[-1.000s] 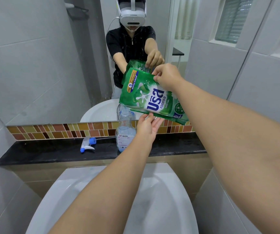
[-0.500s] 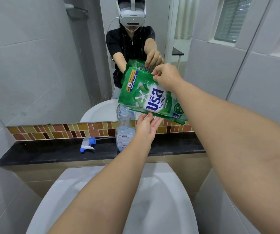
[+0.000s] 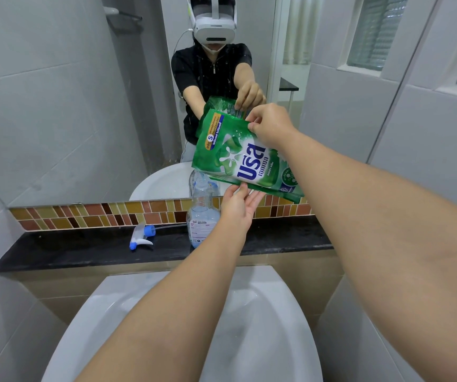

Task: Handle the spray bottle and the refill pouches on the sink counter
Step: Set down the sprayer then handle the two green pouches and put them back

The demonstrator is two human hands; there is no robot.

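Note:
A green refill pouch (image 3: 238,161) is tilted in the air, its lower left corner over the open neck of a clear spray bottle (image 3: 203,213) that stands upright on the black counter ledge (image 3: 84,249). My right hand (image 3: 270,124) pinches the pouch's top edge. My left hand (image 3: 238,206) supports the pouch's underside with the fingers spread, just right of the bottle. The bottle holds pale liquid in its lower half. Its white and blue trigger head (image 3: 141,235) lies on the ledge to the left, with its tube pointing right.
A mirror (image 3: 84,92) above a brown mosaic tile strip (image 3: 106,213) reflects a person in a headset holding the pouch. The white basin (image 3: 249,326) sits below the ledge. Grey tiled walls close in on both sides, and a window is at the upper right.
The pouch and both hands hold almost the same pose; the pouch has shifted only very slightly over the bottle neck.

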